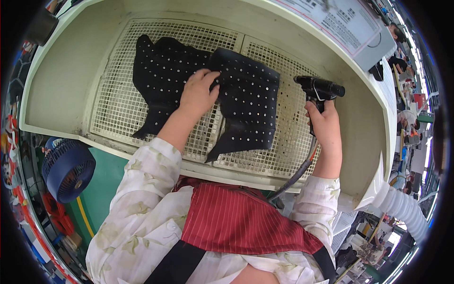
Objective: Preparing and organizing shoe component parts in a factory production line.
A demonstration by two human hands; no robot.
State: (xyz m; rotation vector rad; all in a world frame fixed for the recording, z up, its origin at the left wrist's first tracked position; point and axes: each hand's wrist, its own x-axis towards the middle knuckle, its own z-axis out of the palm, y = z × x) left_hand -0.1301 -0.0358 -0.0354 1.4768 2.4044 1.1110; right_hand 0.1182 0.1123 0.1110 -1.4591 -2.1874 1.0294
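Black sheet material dotted with small shiny studs lies on the grid floor of a pale tray. A left part (158, 71) and a right part (248, 92) show, meeting near my left hand; whether they are separate pieces, I cannot tell. My left hand (199, 92) has its fingers curled at the inner edge of the right part, pinching it. Held up over the tray's right side, a black air gun (318, 88) sits in my right hand (325, 124), fingers wrapped round its handle. A dark hose (297, 175) with an orange line runs down from the gun.
Around the grid (113, 94) rises the tray's pale wall (56, 80). A blue fan (68, 170) stands outside it at left, above a green floor (106, 175). A white corrugated duct (402, 208) joins the right corner. A printed sheet (340, 23) lies at the far rim.
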